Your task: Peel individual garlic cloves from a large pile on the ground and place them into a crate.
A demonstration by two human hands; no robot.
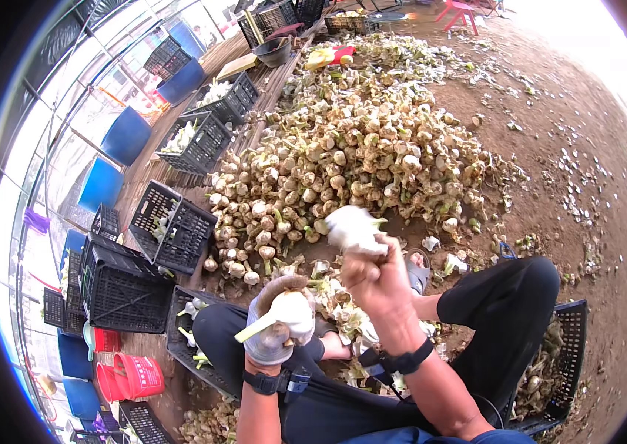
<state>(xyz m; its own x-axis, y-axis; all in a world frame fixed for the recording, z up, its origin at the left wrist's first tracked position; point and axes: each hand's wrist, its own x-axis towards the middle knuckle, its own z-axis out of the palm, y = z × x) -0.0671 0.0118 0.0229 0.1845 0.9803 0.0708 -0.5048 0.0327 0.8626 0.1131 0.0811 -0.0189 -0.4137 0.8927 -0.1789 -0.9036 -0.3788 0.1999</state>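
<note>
My left hand (261, 341), in a grey work glove, is closed around a white garlic bulb (294, 313) whose pale green stem points down and to the left. My bare right hand (372, 272) is raised to the right of it. Its fingers pinch a motion-blurred piece of white garlic skin (353, 227). Beyond both hands lies a large heap of unpeeled garlic bulbs (363, 147). Loose garlic peel (347, 316) litters the ground between my feet.
At my left knee stands a black plastic crate (202, 372) with white bulbs. Another crate (571, 361) with brownish garlic is at my right. More crates (194, 144), red buckets (138, 377) and blue tubs (127, 136) line the left side. A pink stool (458, 11) stands far back.
</note>
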